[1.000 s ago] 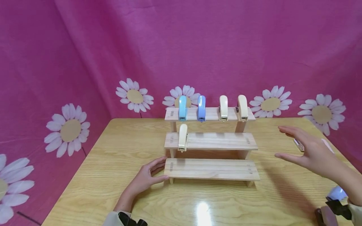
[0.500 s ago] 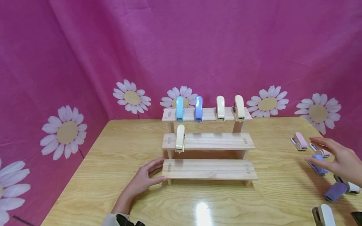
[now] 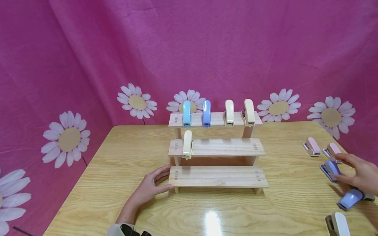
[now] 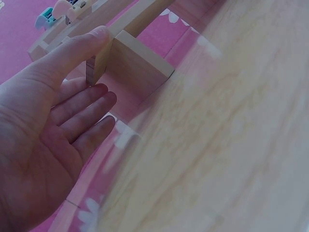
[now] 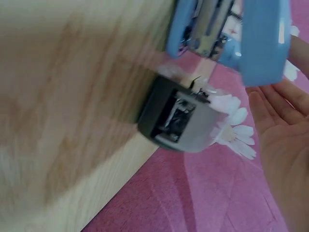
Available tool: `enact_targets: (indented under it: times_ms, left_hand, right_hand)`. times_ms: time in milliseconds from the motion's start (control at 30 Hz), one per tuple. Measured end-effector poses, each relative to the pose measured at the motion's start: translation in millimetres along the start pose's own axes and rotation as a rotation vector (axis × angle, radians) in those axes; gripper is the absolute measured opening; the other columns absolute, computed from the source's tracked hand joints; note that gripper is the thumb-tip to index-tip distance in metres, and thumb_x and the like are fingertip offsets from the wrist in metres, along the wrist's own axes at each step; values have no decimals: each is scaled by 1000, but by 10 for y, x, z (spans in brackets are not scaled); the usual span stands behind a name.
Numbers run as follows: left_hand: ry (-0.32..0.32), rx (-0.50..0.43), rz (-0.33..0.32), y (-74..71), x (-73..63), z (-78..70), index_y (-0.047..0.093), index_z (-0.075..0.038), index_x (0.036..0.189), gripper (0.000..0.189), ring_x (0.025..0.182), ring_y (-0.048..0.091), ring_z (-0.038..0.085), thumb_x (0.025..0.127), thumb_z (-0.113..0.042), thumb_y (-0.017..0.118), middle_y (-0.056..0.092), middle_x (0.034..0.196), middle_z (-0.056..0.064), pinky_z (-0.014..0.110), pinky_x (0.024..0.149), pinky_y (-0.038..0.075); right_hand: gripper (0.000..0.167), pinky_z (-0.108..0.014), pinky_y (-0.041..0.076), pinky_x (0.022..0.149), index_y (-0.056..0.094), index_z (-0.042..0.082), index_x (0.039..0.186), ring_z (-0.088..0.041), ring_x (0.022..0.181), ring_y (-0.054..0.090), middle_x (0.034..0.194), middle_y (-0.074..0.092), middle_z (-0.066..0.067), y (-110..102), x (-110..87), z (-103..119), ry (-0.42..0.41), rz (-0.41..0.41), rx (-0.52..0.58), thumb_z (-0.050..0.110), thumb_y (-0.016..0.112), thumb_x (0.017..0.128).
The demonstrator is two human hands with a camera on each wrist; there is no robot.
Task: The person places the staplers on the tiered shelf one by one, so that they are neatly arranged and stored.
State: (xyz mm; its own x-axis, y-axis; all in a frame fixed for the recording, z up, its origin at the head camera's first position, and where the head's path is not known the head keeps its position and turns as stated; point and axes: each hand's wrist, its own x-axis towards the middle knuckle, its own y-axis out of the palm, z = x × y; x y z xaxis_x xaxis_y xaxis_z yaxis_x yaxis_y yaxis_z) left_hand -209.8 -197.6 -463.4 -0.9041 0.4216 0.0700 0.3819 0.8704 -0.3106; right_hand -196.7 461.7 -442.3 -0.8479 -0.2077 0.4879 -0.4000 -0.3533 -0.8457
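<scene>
Several staplers stand on a three-tier wooden display stand (image 3: 218,177): a light blue one (image 3: 187,114), a periwinkle one (image 3: 206,114) and two cream ones on top, another cream stapler (image 3: 187,144) on the middle tier. My left hand (image 3: 149,186) holds the bottom tier's left end, thumb at the front corner, index finger behind; in the left wrist view the other fingers (image 4: 87,111) lie loosely extended. My right hand (image 3: 361,173) is at a periwinkle stapler (image 3: 330,170) on the table, thumb and fingers spread on either side of it.
Two pink staplers (image 3: 312,146) lie beyond my right hand. Nearer are a blue stapler (image 3: 350,199) and a white stapler (image 3: 339,224); a grey-and-white one (image 5: 178,116) shows in the right wrist view. A pink flowered cloth (image 3: 189,49) hangs behind the wooden table (image 3: 141,144).
My right hand has moved right and down, from beside the stand to the loose staplers. My left hand stays at the bottom tier. The head view has shifted slightly.
</scene>
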Motion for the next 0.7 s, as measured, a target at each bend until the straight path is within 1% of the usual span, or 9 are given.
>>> enact_targets:
  times_ms: [100,133,167,267,300,367,533,633,700]
  left_hand:
    - [0,0,-2,0,1,-1,37,3,148,77,134,48,40,86,-19,77,46,147,26,38,114,44]
    - [1,-1,-3,0,2,-2,37,3,148,77,134,48,40,86,-19,76,46,147,26,38,114,44]
    - [3,-1,-3,0,2,-2,37,3,148,77,134,48,40,86,-19,76,46,147,26,38,114,44]
    - [7,-2,-3,0,2,0,37,3,148,77,134,48,41,86,-18,76,46,146,26,38,114,44]
    - [9,-1,-3,0,2,1,37,3,148,77,134,48,41,86,-18,76,46,147,26,38,114,44]
    - [13,-2,-1,1,4,3,36,4,148,77,134,48,41,86,-18,76,46,147,26,38,114,43]
    - [12,0,-4,2,13,-1,36,4,148,78,134,48,40,85,-18,77,46,147,26,38,114,44]
    - [13,3,-6,3,11,-7,36,4,148,78,134,48,40,85,-18,77,46,146,26,38,114,44]
    - [12,3,-4,4,5,-10,36,5,148,78,134,48,41,85,-18,77,46,146,27,38,114,44]
  right_hand:
    - [82,13,29,68,56,-8,112,38,96,15,101,61,-27,11,-12,-58,-18,40,-49,12,96,43]
    - [82,11,30,65,56,-7,113,36,95,19,102,62,-27,12,-13,-73,-14,63,-73,13,96,44]
    - [82,6,39,66,56,-7,113,32,93,31,103,63,-28,17,-14,-84,-15,84,-95,13,95,45]
    - [80,-19,58,64,55,-7,116,-1,80,64,106,63,-30,24,-11,-110,-13,164,-158,14,94,50]
    - [79,-28,60,62,54,-7,117,-16,77,68,107,63,-31,30,-12,-115,-10,184,-167,13,94,51]
    - [79,-31,60,60,55,-7,116,-28,77,68,107,65,-30,42,-10,-126,-30,185,-190,13,94,51]
    - [78,0,39,56,59,-3,108,-5,71,61,100,68,-25,56,5,-138,-105,108,-215,18,95,42]
    - [79,4,35,56,60,-3,105,-3,69,61,97,69,-24,52,6,-127,-135,62,-207,24,95,40]
    - [80,4,34,55,61,-2,104,7,71,56,95,70,-23,47,1,-117,-141,29,-195,29,95,39]
